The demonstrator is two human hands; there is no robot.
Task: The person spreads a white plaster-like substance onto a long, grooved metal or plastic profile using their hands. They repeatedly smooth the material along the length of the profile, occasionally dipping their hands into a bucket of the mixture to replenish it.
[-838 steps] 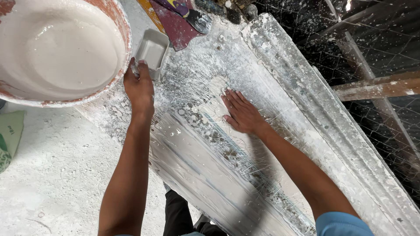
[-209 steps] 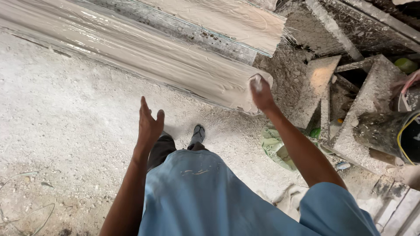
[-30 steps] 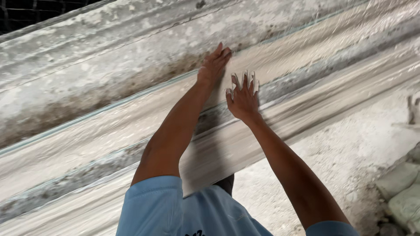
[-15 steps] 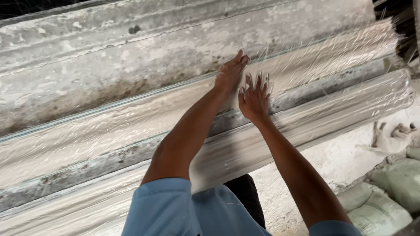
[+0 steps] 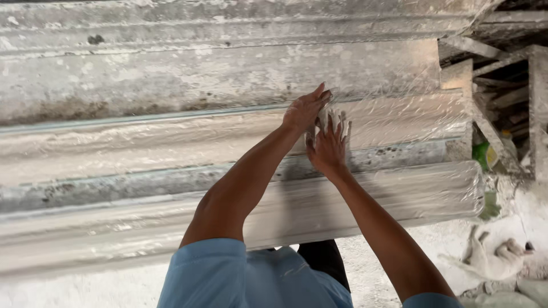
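Note:
A long grey-white plaster moulding form (image 5: 142,154), ridged and covered with a shiny clear plastic film (image 5: 399,120), runs across the whole view. My left hand (image 5: 305,108) lies flat on the film along the upper ridge, fingers together and pointing right. My right hand (image 5: 328,145) presses flat just below it, fingers spread and white with plaster. Both hands touch the film near the form's right part; neither holds anything.
The form ends at the right near rough wooden frames (image 5: 502,85). A green and yellow item (image 5: 485,157) sits behind the end. White plaster-dusted floor (image 5: 399,268) lies below, with a plaster cast shaped like a hand (image 5: 494,256) and sacks (image 5: 514,291) at the lower right.
Over the last second both hands have slid along the film toward the form's right end, and the view has followed them, bringing the end of the form and the wooden frames into sight.

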